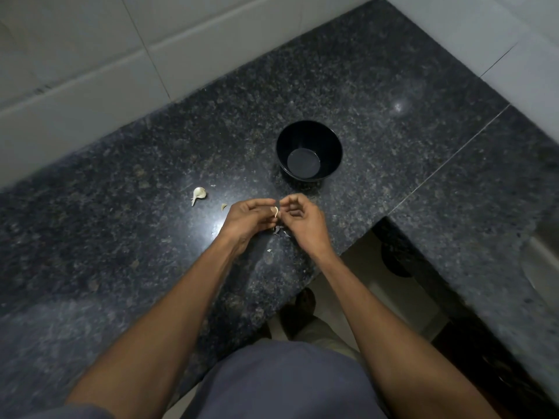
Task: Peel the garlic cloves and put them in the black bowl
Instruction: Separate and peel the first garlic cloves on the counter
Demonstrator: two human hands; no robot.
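Your forearms reach out over the dark granite tabletop, and the black bowl sits just beyond your hands. Your left hand curls round a garlic clove; your right hand pinches at its tip. Another garlic clove, unpeeled, lies to the left.
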